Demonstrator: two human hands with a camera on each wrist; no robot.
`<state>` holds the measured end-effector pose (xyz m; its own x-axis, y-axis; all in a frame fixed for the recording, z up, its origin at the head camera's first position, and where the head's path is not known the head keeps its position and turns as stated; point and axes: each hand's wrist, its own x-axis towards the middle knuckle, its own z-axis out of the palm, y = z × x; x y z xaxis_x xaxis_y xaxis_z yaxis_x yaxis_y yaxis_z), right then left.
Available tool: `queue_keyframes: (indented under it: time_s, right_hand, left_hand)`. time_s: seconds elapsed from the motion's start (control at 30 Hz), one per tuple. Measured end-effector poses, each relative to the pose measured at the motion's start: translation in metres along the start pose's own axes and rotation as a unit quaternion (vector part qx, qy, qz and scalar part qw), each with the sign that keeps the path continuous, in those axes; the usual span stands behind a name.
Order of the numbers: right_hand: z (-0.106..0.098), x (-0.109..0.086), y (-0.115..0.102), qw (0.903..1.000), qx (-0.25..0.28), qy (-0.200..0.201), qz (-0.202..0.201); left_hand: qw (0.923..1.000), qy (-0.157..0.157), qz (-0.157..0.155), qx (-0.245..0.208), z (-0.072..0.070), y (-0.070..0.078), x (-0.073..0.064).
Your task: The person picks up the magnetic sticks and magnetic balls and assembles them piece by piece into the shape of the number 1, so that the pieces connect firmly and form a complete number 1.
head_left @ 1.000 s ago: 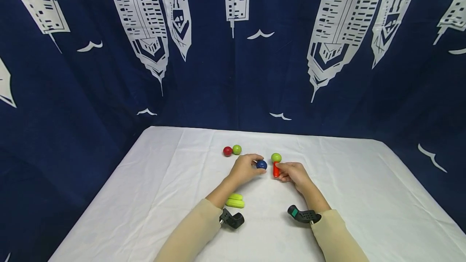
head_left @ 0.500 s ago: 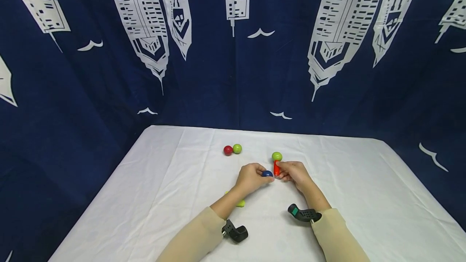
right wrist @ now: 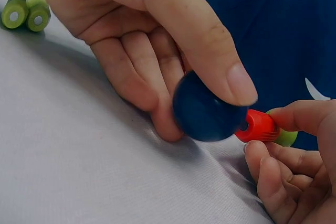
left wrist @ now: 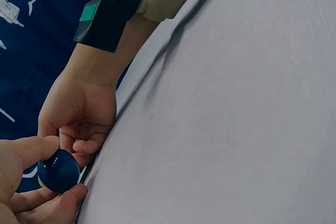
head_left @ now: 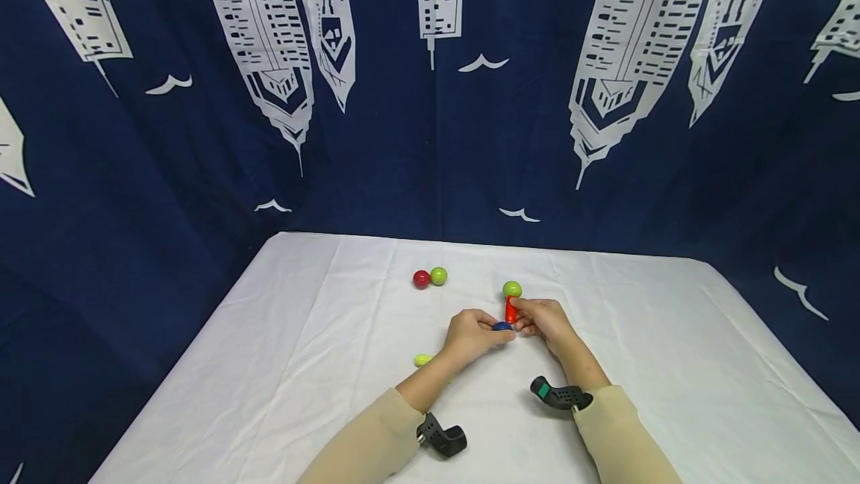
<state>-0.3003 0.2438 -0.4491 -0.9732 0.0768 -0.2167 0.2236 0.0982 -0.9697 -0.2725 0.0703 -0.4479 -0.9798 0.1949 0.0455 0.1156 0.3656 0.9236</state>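
Note:
My left hand (head_left: 472,336) pinches a dark blue ball (right wrist: 207,109) between thumb and fingers. My right hand (head_left: 547,320) grips a short red rod (head_left: 511,309) by its side, and a green ball (head_left: 512,289) sits at the rod's far end. In the right wrist view the blue ball lies right at the near end of the ribbed red rod (right wrist: 260,126); whether they touch I cannot tell. Seen from the left wrist, the blue ball (left wrist: 59,171) hides most of the rod.
A dark red ball (head_left: 421,279) and another green ball (head_left: 439,275) lie side by side farther back on the white cloth (head_left: 322,364). Two yellow-green rods (right wrist: 38,15) lie near my left forearm, which partly covers them in the head view. A blue patterned curtain (head_left: 403,148) hangs behind.
My left hand has moved right and toward me, bringing the blue ball up to the near end of the red rod. The right hand has stayed almost still.

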Motion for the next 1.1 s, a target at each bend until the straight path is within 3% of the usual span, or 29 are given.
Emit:
queue_keyframes:
  time_s: [0.33,0.63,0.8,1.1]
  right_hand:
    - [-0.003,0.002,0.001,0.9992,0.039,-0.004,0.006]
    - [-0.003,-0.002,0.002,0.9985,0.045,-0.022,-0.022]
    - [-0.002,-0.001,0.001,0.9994,0.035,-0.003,-0.006]
    - [0.0,-0.002,0.0,0.9996,0.027,0.001,-0.002]
  left_hand:
    - [0.9999,0.013,0.008,-0.002,0.012,-0.001,0.002]
    - [0.9996,0.026,0.008,0.0,0.014,-0.001,0.002]
    - [0.9996,0.024,0.006,-0.014,0.016,-0.002,0.003]
    - [0.9995,0.031,0.007,0.004,0.018,-0.004,0.005]
